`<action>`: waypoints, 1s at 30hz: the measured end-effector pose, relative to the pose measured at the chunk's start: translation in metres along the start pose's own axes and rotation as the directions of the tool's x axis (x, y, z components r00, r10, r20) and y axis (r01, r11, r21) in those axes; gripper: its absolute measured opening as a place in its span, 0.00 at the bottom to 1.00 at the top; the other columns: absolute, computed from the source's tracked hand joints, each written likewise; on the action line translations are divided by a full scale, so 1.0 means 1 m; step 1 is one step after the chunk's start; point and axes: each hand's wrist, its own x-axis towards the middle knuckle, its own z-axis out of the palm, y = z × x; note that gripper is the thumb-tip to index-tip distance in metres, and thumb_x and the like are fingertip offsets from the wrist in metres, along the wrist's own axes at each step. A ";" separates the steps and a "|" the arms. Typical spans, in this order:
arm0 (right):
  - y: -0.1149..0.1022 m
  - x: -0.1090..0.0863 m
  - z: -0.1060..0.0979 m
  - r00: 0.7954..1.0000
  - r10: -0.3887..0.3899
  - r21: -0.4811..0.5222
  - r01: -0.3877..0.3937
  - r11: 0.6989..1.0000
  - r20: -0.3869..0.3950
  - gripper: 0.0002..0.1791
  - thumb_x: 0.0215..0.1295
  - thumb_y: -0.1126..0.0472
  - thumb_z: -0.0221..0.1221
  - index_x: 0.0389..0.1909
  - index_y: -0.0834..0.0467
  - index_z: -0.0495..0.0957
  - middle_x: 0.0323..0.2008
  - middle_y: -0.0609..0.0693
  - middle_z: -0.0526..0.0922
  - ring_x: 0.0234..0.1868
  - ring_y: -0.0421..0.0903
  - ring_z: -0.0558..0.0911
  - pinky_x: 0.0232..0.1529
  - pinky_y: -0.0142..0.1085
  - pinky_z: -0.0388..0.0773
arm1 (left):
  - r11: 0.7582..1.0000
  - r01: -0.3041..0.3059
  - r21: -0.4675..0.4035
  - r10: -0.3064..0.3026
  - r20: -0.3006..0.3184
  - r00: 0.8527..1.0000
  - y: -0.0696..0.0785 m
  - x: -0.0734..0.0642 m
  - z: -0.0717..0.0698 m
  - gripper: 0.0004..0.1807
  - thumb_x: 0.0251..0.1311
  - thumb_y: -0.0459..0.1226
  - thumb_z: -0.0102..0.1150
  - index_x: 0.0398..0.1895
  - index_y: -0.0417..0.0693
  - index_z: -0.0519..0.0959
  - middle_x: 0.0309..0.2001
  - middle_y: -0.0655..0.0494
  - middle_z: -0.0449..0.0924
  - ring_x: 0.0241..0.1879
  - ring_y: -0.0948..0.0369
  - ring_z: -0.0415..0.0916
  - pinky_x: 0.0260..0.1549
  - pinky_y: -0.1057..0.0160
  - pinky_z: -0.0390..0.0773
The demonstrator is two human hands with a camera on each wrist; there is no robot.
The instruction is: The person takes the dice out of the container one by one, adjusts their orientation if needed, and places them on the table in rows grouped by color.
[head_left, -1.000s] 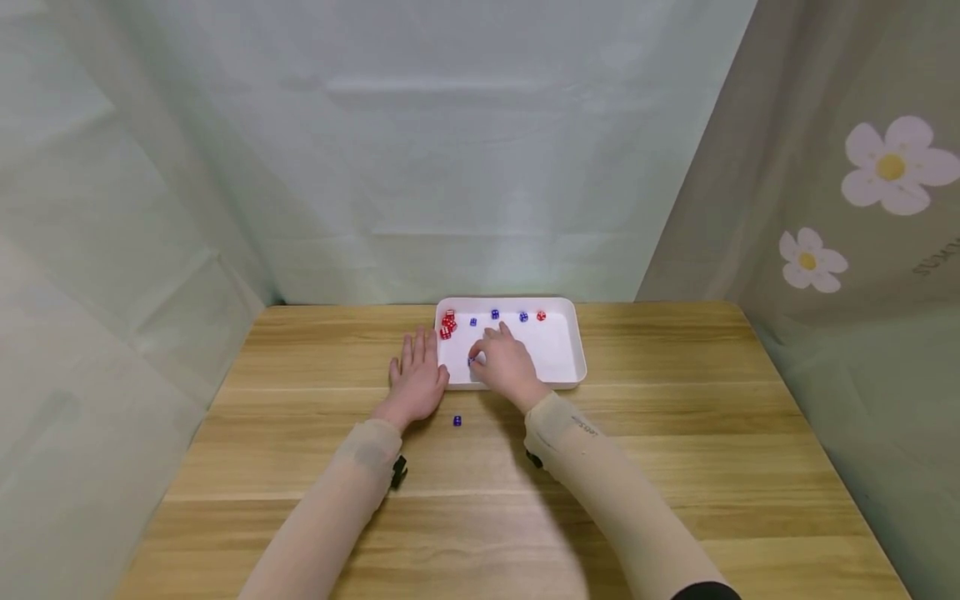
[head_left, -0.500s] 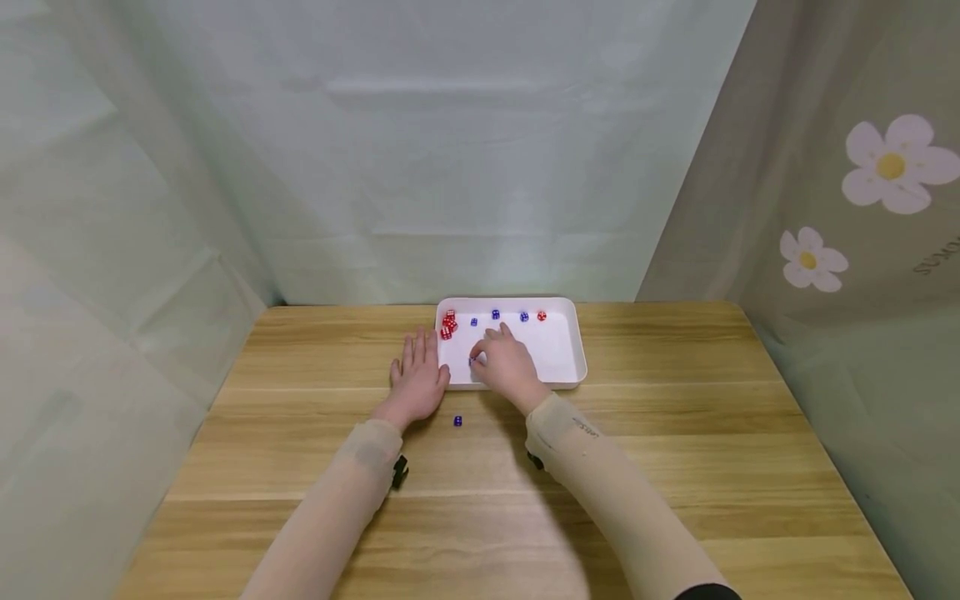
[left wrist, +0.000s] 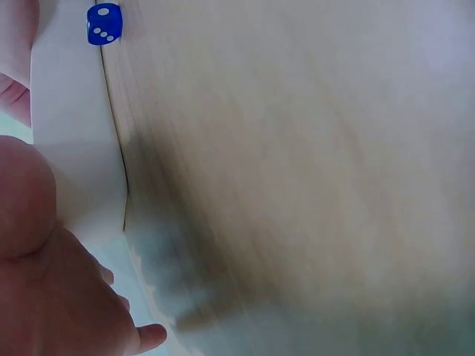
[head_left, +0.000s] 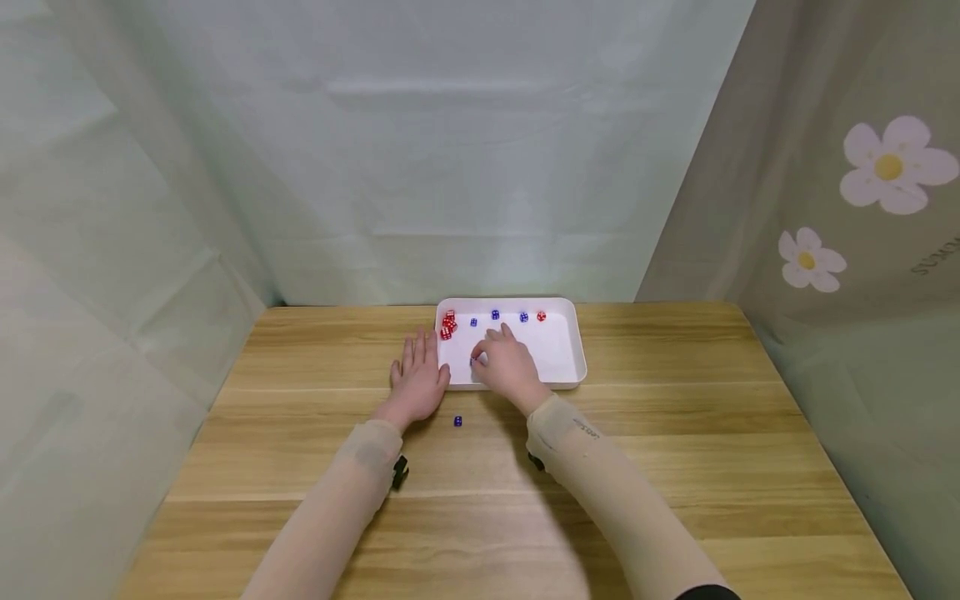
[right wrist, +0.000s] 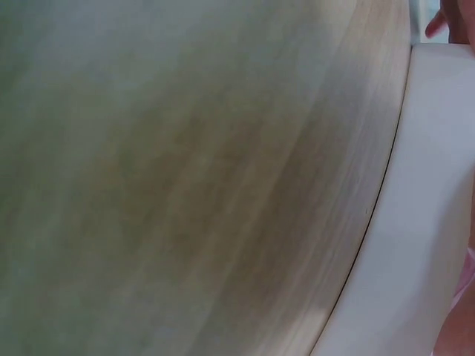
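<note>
In the head view, my right hand [head_left: 508, 363] reaches over the white tray [head_left: 558, 354] and pinches a blue die [head_left: 473, 362] between thumb and finger, low above the tray floor. My left hand [head_left: 418, 379] lies with straight fingers along the tray's left side, its thumb at the near left corner. Several red dice [head_left: 448, 325] cluster in the tray's back left corner. Along the back stand blue dice [head_left: 495, 315] in a loose row, with a single red die [head_left: 542, 316] at its right end. The right wrist view barely shows the fingers.
One loose blue die [head_left: 458, 421] lies on the wooden table [head_left: 675, 467] in front of the tray, between the forearms; the left wrist view shows this blue die [left wrist: 105, 24] too. A pale curtain [head_left: 480, 167] hangs behind the table's back edge.
Almost nothing differs. The right hand has shifted very slightly to the right with the pinched blue die; the left hand, tray and other dice stay put.
</note>
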 end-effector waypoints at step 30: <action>0.007 -0.007 -0.005 0.992 -0.107 0.009 0.108 0.994 -0.070 0.07 0.71 0.53 0.69 0.42 0.51 0.90 0.72 0.60 0.78 0.78 0.64 0.68 0.75 0.52 0.68 | 1.000 0.008 -0.008 -0.008 -0.016 1.000 -0.003 0.002 0.004 0.41 0.84 0.48 0.37 0.87 0.38 0.35 0.86 0.35 0.30 0.84 0.36 0.24 0.75 0.25 0.34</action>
